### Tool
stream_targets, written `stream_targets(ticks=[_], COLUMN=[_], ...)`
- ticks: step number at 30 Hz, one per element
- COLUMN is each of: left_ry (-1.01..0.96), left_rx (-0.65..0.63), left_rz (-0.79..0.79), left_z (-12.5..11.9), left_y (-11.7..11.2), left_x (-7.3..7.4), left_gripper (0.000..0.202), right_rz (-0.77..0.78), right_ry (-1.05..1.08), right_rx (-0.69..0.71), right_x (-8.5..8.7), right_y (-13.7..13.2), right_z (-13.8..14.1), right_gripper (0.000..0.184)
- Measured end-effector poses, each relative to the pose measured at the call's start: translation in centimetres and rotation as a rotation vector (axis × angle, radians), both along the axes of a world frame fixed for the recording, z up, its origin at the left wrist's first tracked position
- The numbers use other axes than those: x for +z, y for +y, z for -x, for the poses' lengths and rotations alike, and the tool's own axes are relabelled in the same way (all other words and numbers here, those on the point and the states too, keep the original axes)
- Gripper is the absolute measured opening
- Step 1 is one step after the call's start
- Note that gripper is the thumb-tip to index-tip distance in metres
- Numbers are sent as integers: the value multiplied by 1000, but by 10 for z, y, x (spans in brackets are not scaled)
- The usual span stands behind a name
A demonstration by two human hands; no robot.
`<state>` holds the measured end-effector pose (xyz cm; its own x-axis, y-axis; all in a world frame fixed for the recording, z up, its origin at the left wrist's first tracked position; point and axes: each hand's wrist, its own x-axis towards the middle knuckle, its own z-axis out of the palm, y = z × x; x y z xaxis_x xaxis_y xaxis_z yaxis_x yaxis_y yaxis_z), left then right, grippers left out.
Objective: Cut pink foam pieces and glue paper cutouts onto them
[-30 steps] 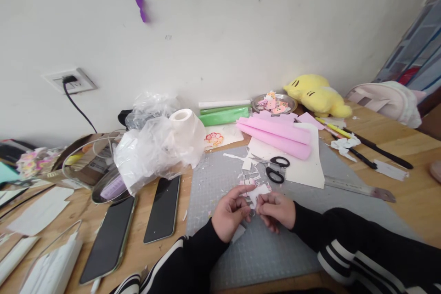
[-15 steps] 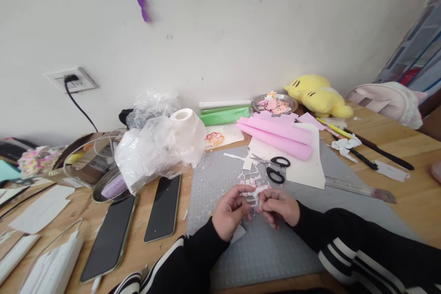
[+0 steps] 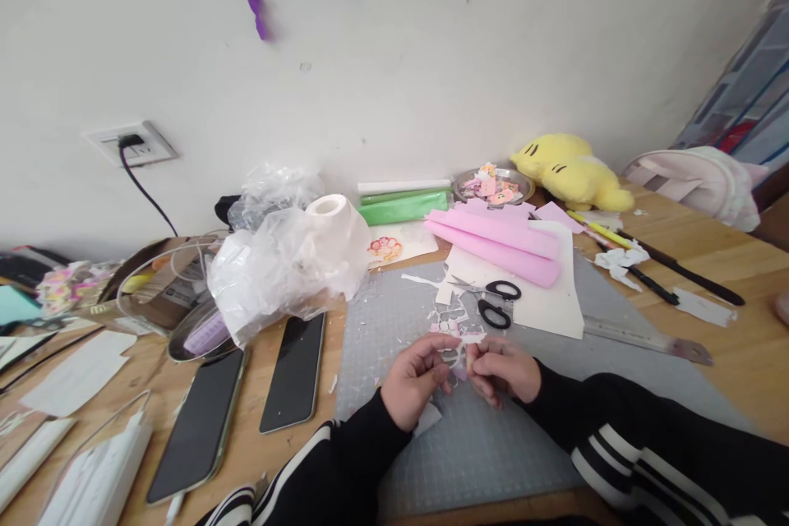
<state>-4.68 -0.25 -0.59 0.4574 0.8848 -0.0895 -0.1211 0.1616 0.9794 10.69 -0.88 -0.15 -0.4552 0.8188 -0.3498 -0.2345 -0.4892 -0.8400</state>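
Both hands meet over the grey cutting mat (image 3: 400,320). My left hand (image 3: 414,380) and my right hand (image 3: 504,371) each pinch a small white paper scrap (image 3: 459,350) between thumb and fingers, fingertips nearly touching. Black-handled scissors (image 3: 493,302) lie on the mat just beyond the hands, among several small paper cuttings (image 3: 449,317). Rolled pink sheets (image 3: 496,243) rest on a white sheet (image 3: 548,304) behind the scissors.
Two phones (image 3: 294,371) (image 3: 197,426) lie face up to the left. Crumpled clear plastic and a white roll (image 3: 336,234) sit behind them. A green roll (image 3: 403,206), a dish of stickers (image 3: 493,185), a yellow plush (image 3: 570,170), pens (image 3: 653,263) and a steel ruler (image 3: 647,336) lie around.
The paper scrap has been crumpled smaller between the fingertips, and my right hand has shifted slightly right. The view has drifted a little.
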Motion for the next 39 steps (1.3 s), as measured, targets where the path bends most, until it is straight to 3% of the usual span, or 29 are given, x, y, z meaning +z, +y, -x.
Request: stream_targets(ticks=[5, 8, 12, 16, 23, 35, 39], left_ry=[-2, -21, -31, -29, -32, -67, -32], left_rx=[60, 68, 10, -50, -24, -105, -73], left_rz=[37, 55, 95, 106, 92, 42, 39], left_z=[0, 0, 0, -1, -1, -1, -2], left_y=[1, 0, -2, -4, -4, -6, -6], left_x=[2, 3, 5, 7, 7, 7, 8], left_gripper=[38, 42, 51, 56, 54, 44, 43], right_rz=[-44, -18, -38, -80, -55, -63, -66], right_ry=[30, -111, -259, -307, -306, -346, -382], right_rx=[7, 26, 60, 76, 100, 53, 57], right_x=[2, 0, -4, -4, -1, -6, -4], right_y=[0, -1, -2, -3, -3, -4, -5], right_z=[-1, 1, 6, 7, 6, 7, 8], right_gripper=[8, 12, 23, 19, 10, 24, 25])
